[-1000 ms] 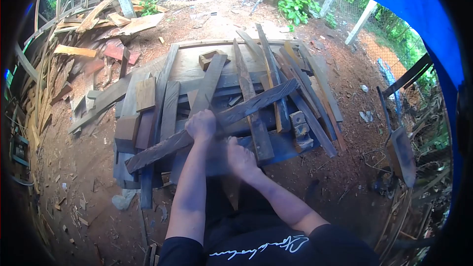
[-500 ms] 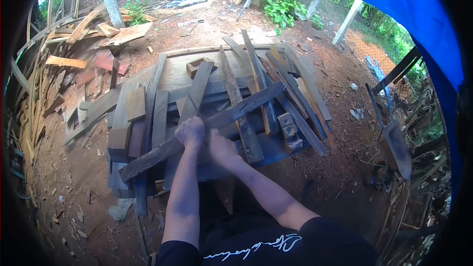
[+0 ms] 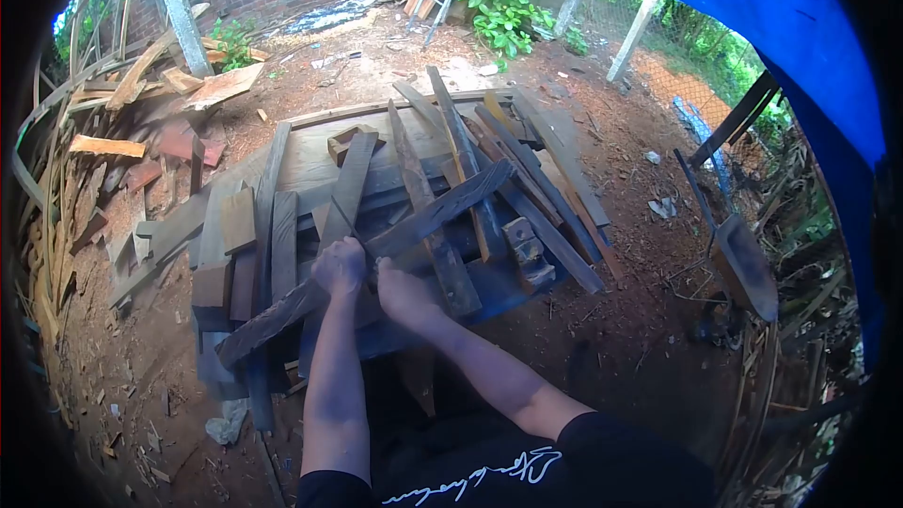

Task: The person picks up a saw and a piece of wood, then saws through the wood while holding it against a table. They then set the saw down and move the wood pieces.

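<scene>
The long dark plank [image 3: 442, 207] lies slantwise across loose boards [image 3: 284, 240] on the bench [image 3: 306, 152], with the left hand [image 3: 339, 266] clenched around it. Just right of that hand, the right hand [image 3: 403, 293] touches the same plank, though I cannot tell its grip. A notched block [image 3: 527, 252] sits farther right.

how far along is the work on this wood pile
Looks done: short brown boards lie side by side at the pile's left. In hand: left hand grips and right hand touches the long dark weathered plank lying diagonally on top. Remaining: many grey planks lie crisscrossed behind it.
</scene>
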### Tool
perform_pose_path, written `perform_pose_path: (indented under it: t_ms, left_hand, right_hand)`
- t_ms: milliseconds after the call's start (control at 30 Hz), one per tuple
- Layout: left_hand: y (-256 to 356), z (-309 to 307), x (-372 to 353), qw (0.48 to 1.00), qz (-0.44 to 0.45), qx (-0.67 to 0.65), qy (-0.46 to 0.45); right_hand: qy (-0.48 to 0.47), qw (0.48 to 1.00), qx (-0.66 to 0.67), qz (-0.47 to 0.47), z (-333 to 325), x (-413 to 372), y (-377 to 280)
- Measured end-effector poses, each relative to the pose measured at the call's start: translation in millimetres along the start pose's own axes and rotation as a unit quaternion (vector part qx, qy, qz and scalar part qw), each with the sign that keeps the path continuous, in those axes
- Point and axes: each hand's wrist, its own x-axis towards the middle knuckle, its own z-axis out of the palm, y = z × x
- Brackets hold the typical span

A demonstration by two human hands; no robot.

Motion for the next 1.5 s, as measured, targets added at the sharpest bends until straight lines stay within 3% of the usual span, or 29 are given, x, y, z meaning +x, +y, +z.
perform_pose_path:
  t_ms: [167,300,500,567,767,900,1133,1367,1500]
  left_hand:
    - [0,1,1,1.000,-0.004,0.004,0.005]
    - [2,-2,-2,1.000,0.008,0.000,0.000]
    - [2,-2,0,1.000,-0.003,0.000,-0.001]
    - [4,-12,-2,1.000,-0.003,0.002,-0.029]
    - [1,-8,-1,1.000,0.009,0.019,-0.022]
    - [-3,-5,0,1.000,0.008,-0.015,-0.016]
    - [-5,-5,-1,0.999,0.010,-0.031,-0.009]
    - [-9,2,2,0.998,-0.002,-0.059,-0.014]
    - [-10,8,3,0.998,0.005,-0.066,-0.002]
  right_hand:
    - [0.009,1.000,-0.024,-0.002,7,-17,9]
    - [-0.002,0.999,0.037,0.008,4,-1,0]
    - [-0.002,1.000,0.011,-0.018,15,-33,26]
    - [-0.024,0.998,-0.049,0.020,13,-48,20]
    - [0.024,0.998,-0.048,-0.015,12,4,2]
    - [0.001,0.998,-0.058,0.002,9,-49,14]
    - [-0.004,0.999,-0.034,0.008,4,-5,-5]
    - [-0.018,0.997,-0.077,0.023,8,-47,10]
    - [0.010,0.998,-0.066,-0.010,10,-1,-4]
